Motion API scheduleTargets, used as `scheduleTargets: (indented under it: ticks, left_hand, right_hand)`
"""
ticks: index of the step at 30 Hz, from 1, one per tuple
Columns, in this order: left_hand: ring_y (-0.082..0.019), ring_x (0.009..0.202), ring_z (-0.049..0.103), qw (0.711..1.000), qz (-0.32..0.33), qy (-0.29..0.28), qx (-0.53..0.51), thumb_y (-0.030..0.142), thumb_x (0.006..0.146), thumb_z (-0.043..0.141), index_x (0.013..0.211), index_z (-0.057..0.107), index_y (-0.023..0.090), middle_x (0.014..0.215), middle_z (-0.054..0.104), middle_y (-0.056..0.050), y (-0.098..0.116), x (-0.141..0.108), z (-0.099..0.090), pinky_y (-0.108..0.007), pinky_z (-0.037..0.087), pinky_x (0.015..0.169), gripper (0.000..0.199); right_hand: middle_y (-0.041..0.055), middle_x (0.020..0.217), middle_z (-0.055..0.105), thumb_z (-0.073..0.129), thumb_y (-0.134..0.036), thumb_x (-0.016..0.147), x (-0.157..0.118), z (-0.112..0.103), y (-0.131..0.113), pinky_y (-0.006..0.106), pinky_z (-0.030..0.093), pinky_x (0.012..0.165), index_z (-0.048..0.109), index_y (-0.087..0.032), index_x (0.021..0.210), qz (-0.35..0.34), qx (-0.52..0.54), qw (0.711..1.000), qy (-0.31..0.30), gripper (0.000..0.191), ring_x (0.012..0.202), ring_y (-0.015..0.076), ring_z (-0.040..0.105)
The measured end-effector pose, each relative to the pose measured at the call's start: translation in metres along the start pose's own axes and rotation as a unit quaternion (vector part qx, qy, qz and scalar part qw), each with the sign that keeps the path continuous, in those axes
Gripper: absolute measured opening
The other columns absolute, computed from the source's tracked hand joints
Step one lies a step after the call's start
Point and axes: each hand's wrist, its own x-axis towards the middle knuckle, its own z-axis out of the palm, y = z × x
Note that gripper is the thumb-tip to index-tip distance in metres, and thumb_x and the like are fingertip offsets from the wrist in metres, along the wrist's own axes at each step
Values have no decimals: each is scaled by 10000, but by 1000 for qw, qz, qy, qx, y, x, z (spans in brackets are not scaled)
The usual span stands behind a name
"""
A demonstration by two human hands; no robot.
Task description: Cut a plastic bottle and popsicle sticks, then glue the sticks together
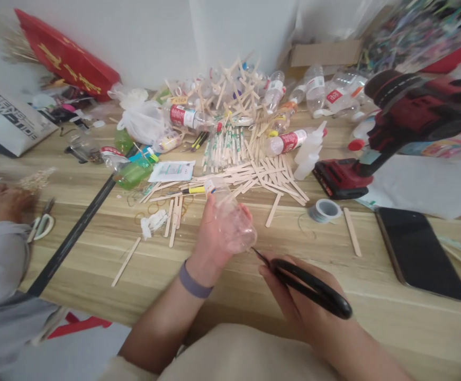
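My left hand (210, 233), with a purple band at the wrist, is wrapped round a clear plastic bottle (236, 227). The bottle lies tilted, its base towards me. In my right hand (305, 296) is a pair of black-handled scissors (313, 286), gripped by the handles. Their thin dark tip points at the bottle's base and looks to be at or just beside it; I cannot tell whether it touches. Beyond the bottle lie many flat wooden sticks (270, 177) and a yellow marker-like tool (194, 190), partly behind the bottle.
A red and black cordless drill (389, 121) stands at the right, near a phone (423, 251) and a tape roll (324, 210). Plastic bottles (289, 142) are heaped at the back. At the left, another person's hands (6, 201) are beside white-handled scissors (43, 225).
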Motion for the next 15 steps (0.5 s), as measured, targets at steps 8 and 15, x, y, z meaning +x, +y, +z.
scheduleTargets:
  ticks: [8, 15]
  left_hand:
    - [-172, 626, 661, 996, 57, -49, 38, 578, 974, 401, 787, 610, 157, 724, 673, -63, -8, 1, -5, -286, 544, 584, 505]
    - [-160, 660, 642, 997, 61, -28, 39, 547, 976, 429, 796, 615, 157, 737, 646, -47, -14, 1, 1, -285, 543, 616, 468]
  right_hand:
    - [23, 597, 636, 433, -240, 1006, 13, 0, -5, 238, 456, 479, 581, -182, 757, 30, -67, 997, 25, 295, 505, 149, 620]
    - [48, 696, 717, 409, -241, 1013, 12, 2, -3, 244, 467, 466, 596, -145, 925, 65, -72, 995, 35, 228, 556, 171, 671]
